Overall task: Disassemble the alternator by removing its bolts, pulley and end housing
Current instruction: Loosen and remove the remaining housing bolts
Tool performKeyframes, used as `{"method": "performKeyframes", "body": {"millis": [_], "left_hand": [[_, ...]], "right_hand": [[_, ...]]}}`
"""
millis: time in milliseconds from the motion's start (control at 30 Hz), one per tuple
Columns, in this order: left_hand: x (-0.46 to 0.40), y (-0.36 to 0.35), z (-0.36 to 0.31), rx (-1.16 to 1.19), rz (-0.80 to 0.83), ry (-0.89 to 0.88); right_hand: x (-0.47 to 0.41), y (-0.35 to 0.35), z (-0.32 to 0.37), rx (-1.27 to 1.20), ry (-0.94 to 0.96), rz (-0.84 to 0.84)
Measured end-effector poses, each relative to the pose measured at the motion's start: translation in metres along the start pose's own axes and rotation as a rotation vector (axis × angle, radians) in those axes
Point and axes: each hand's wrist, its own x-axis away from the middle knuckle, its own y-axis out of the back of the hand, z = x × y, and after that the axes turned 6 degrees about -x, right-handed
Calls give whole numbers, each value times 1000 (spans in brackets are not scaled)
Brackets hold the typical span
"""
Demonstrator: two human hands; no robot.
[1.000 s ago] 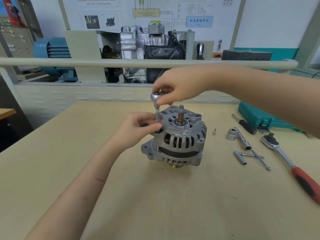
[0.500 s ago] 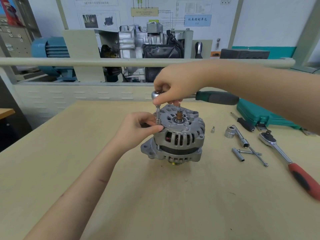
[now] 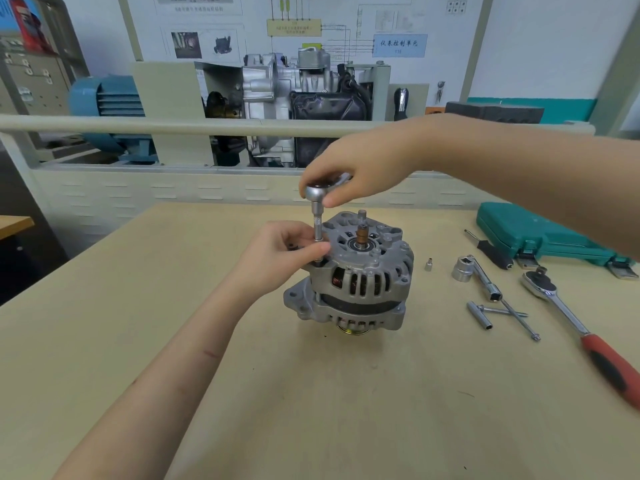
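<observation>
The alternator point(image 3: 353, 275) stood near the middle of the desk point(image 3: 138, 341), shaft end up and pulley point(image 3: 350, 331) underneath, touching the desk top. We had our left hand point(image 3: 277, 258) curled against its upper left side, thumb and fingers pinching the socket extension point(image 3: 317, 227) low down where it met a through-bolt at the housing rim. Our right hand point(image 3: 360, 174) was closed over the head of the small ratchet point(image 3: 317, 191) at the top of that extension; the handle was hidden behind the hand.

We judged the alternator heavy and stiff: cast metal shell, copper windings showing through the slots, nothing that would give under a firm grip. The ribbed housing offered good purchase, and the mounting ears low on the left looked the safest places to brace it. The exposed shaft and bearing on top we would have left alone. Resting on its pulley, it could have rocked under torque, so a steadying hand mattered.

Beside it lay a large socket point(image 3: 462, 270), a red-handled ratchet point(image 3: 581, 327) and a green tool case point(image 3: 540, 233). On the wall, a blue label point(image 3: 399, 45) read 仪表控制单元; other print was too small to read.
</observation>
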Motion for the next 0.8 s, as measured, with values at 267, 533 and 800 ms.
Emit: {"method": "performKeyframes", "body": {"millis": [267,533,800], "left_hand": [[0,4,5,-141,-92,-31],[2,11,7,-119,-65,-17],[0,4,1,-67,-16,-74]], "right_hand": [[-3,-11,-1,-34,-14,-150],[-17,-12,0,-6,-146,-151],[-5,-7,-2,-68,-96,-105]]}}
